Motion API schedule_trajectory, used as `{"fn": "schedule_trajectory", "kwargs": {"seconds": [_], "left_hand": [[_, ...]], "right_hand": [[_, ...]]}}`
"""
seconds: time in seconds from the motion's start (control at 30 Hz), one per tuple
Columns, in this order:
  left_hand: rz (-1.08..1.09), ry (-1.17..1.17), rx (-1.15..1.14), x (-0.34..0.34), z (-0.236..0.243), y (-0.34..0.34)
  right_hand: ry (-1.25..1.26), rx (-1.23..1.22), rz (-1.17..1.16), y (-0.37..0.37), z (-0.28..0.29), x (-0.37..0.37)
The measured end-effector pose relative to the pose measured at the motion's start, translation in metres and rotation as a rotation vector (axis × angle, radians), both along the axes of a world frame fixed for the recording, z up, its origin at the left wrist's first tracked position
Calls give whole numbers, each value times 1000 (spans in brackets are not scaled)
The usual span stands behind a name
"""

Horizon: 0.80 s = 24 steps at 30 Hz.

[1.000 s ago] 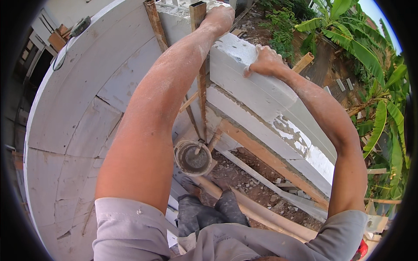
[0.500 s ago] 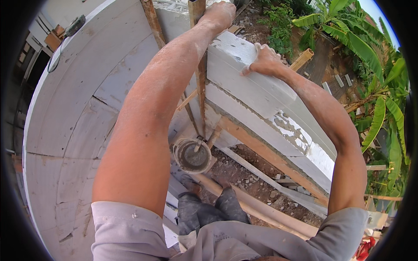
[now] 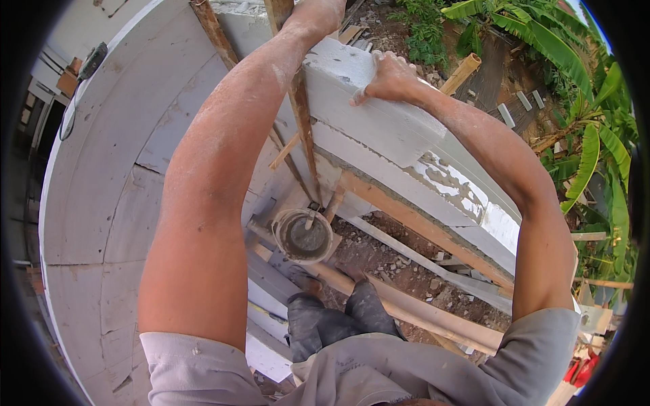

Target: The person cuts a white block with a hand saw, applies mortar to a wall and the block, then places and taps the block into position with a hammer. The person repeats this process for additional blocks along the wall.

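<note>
A white lightweight concrete block lies along the top of the low block wall on the right. My right hand is closed over its upper edge, thumb on the near face and dusty fingers on top. Reaching farther up, my left hand is by the block's far-left end, beside an upright wooden post. The picture's upper edge and the hand itself hide the left fingers, so their grip does not show. Grey mortar is spread on the wall nearer me, beside the block.
A bucket of grey mortar stands below, near my feet. A tall curved-looking block wall rises at left, with a dark corded device on top. Timber runs along the wall. A bamboo pole and banana plants are beyond.
The view has shifted slightly, so both hands and the wall appear farther up and left. The right hand keeps its hold on the block; the left hand is now partly cut off.
</note>
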State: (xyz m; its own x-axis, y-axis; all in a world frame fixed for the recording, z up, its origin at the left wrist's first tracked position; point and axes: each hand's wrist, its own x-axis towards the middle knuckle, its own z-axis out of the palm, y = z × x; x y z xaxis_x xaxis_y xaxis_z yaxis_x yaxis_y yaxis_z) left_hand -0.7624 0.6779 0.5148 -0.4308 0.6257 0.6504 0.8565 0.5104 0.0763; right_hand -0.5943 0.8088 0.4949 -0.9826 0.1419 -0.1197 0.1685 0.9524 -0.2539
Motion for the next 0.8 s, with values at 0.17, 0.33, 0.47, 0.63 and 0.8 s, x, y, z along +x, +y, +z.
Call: {"fn": "schedule_trajectory", "kwargs": {"seconds": [0.17, 0.33, 0.47, 0.63, 0.8], "left_hand": [[-72, 101, -43, -20, -9, 2], [-52, 64, -49, -15, -6, 19], [-127, 112, -103, -18, -10, 0], [-183, 63, -112, 0, -15, -5], [-267, 139, -111, -1, -32, -2]], "right_hand": [[89, 83, 2, -2, -9, -4], [65, 85, -6, 7, -14, -2], [47, 97, 0, -9, -9, -6], [109, 128, -14, -5, -22, -5], [110, 199, -8, -1, -27, -4]]}}
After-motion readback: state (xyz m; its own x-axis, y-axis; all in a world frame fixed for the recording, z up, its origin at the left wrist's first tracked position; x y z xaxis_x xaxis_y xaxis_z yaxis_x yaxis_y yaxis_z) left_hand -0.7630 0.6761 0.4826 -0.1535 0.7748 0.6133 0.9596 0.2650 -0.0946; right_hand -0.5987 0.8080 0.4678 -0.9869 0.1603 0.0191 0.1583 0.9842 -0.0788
